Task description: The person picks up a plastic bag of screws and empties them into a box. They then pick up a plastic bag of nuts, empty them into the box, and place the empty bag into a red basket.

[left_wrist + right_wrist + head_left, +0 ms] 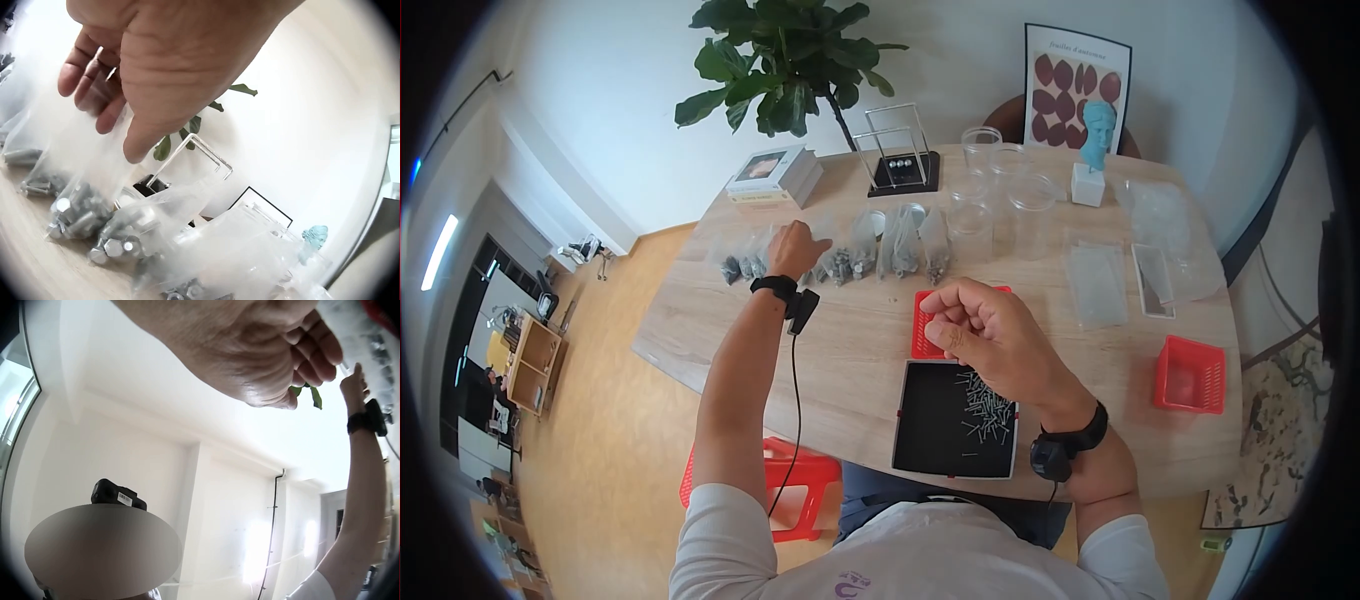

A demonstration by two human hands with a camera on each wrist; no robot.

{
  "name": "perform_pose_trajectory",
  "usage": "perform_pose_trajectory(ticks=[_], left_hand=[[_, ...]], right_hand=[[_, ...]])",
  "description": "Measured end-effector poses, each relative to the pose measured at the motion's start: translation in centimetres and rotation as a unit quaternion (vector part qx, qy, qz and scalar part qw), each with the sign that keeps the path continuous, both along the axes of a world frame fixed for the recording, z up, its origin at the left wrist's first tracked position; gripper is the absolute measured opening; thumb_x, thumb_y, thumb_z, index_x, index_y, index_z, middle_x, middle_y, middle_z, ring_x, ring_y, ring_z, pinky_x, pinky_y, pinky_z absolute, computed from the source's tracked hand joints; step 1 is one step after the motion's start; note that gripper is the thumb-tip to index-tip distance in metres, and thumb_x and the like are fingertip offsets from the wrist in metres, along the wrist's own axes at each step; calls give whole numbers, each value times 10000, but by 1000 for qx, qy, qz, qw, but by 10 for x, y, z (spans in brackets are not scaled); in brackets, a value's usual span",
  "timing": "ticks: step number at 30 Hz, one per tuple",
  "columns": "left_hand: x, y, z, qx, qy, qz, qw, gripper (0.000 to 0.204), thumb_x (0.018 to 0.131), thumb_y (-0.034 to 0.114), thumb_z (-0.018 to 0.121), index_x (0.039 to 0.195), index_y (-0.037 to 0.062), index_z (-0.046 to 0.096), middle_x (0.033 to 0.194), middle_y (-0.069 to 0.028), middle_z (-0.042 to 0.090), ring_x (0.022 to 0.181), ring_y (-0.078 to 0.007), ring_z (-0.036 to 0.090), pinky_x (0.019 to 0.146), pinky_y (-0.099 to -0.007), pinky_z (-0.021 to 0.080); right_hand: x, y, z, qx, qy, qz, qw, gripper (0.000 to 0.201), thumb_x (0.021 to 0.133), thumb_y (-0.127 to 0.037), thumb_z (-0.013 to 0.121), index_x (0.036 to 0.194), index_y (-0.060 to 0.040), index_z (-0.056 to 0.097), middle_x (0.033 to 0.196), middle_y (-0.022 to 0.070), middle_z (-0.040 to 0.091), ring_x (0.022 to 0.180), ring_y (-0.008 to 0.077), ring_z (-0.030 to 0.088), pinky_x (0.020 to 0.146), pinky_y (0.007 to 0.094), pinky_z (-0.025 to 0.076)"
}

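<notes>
My left hand [797, 250] is over a row of clear plastic bags of metal bolts [840, 264]. In the left wrist view its loosely bent fingers [109, 119] are beside the clear plastic of a bag [78, 212]; contact cannot be told. My right hand [990, 335], fingers loosely curled and holding nothing, hovers over a red basket [922, 335] and the upper edge of a black tray [925, 420]. Loose screws [990, 405] lie in the tray's right part. In the right wrist view the right hand [250, 356] is palm-side to the camera, with nothing in its fingers.
Behind the bags stand clear plastic cups [1032, 195], a Newton's cradle [905, 172] and white books [775, 178]. To the right are flat clear bags [1097, 285], a teal bust [1097, 135] and another red basket [1190, 375]. A red stool [800, 480] is below the table.
</notes>
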State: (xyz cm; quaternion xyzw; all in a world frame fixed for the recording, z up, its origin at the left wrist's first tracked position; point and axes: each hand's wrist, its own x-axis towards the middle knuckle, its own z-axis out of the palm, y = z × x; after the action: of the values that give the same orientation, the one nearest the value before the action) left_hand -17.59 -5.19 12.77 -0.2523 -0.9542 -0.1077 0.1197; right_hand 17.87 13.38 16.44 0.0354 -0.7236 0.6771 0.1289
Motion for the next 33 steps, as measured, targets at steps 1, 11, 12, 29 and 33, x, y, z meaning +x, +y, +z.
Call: perform_pose_trajectory(ticks=[1,11,12,29,33], left_hand=[[0,0,-1,6,-4,-1,1000,314,870,286,784,850,-27,762,948,-289,745,962,-477,724,869,-524,579],[-16,-4,-18,88,53,23,994,310,919,247,712,867,-56,752,981,-307,737,992,-503,707,904,-534,571],[-17,-4,-19,87,53,23,995,310,919,247,712,867,-56,752,981,-307,737,992,-503,707,904,-534,571],[-6,3,-13,91,22,10,996,456,992,347,662,845,-74,757,949,-306,729,947,-500,696,880,-554,539],[-20,-13,-18,90,66,-1,994,492,1018,375,633,854,-71,759,992,-305,732,992,-502,692,907,-566,527]], right_hand=[[0,-1,0,0,0,1,1000,300,1021,-205,735,1191,30,659,940,36,688,839,75,633,745,258,522],[1,0,-1,19,18,2,1000,310,1037,-208,729,1221,31,657,969,27,688,835,59,622,738,237,536],[1,0,-1,29,25,6,999,310,1051,-203,717,1244,33,657,981,18,692,837,43,634,722,216,546],[-2,-1,0,2,-18,10,1000,318,1033,-230,737,1212,23,667,972,34,694,873,71,641,781,251,528],[-3,-4,-4,-12,-19,12,1000,348,1020,-250,752,1212,28,667,967,33,690,875,72,644,784,255,535]])
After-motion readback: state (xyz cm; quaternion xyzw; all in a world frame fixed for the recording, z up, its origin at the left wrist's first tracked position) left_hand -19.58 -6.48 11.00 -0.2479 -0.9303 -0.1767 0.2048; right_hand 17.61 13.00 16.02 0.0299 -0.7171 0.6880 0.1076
